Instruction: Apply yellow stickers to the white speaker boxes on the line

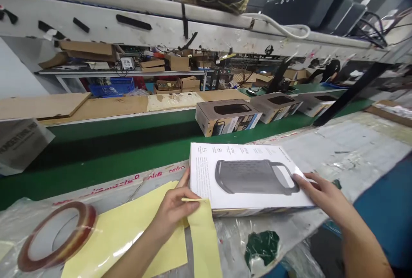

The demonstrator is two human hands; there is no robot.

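A white product box point(247, 179) printed with a grey speaker lies flat on the plastic-covered bench in front of me. My left hand point(174, 209) sits at its left edge and pinches the top of a pale yellow strip point(202, 235) between thumb and fingers. My right hand point(325, 196) rests on the box's right edge, fingers stretched flat on the top face. A larger yellow sheet point(128, 231) lies under my left forearm.
A roll of brown tape point(56, 235) lies at the near left. Behind the bench runs a green conveyor belt point(106, 149) carrying brown speaker boxes point(227, 117), with another grey box point(19, 143) at far left. Cluttered benches stand beyond.
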